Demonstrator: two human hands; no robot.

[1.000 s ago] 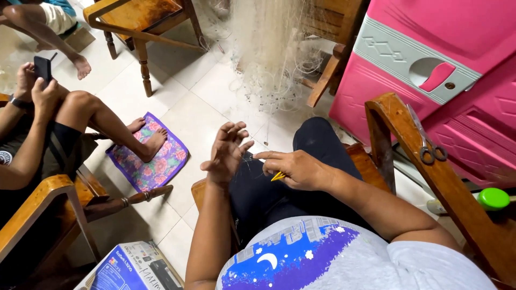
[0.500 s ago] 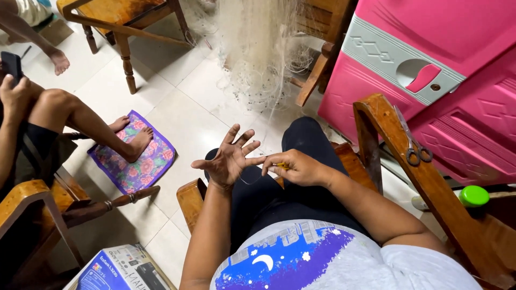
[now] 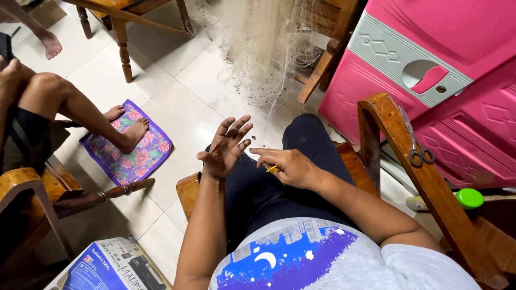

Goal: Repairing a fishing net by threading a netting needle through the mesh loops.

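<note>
Here the person sits in a wooden chair, working a fishing net that hangs in a pale heap ahead of the knees. The left hand is raised, fingers spread wide and holding nothing; whether a thread runs across them I cannot tell. The right hand is closed on a small yellow needle, only its tip showing.

By my judgement this is the netting or mending step, with the line being tensioned between the two hands. The next move seems to call for a steady left hand while the needle passes through a mesh.

Counted: one net, one needle, one pair of scissors on the chair arm, one green cap, one floral mat under another person's foot, and one printed box.
</note>
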